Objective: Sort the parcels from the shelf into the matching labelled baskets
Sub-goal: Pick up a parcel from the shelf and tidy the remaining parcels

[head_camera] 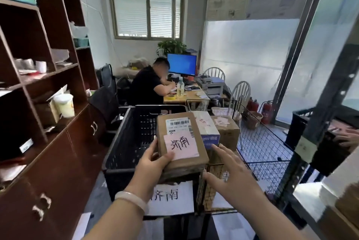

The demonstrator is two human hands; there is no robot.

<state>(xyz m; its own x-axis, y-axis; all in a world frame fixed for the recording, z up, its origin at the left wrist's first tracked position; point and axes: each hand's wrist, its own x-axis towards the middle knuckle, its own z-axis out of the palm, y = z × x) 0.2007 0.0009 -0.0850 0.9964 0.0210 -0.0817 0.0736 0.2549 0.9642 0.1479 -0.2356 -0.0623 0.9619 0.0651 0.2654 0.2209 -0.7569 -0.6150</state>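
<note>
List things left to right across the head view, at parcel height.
Dark brown wooden shelf unit, black plastic slatted basket, brown cardboard parcel with pink handwritten label, black wire mesh basket, grey metal rack post.

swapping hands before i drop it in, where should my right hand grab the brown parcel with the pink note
Probably its right edge, coming from the right. The brown parcel is flat and thin: thumb on top, fingers under. The left hand grips the near left corner, thumb on the pink note; the right edge is bare, with the open right hand beside it.
</note>
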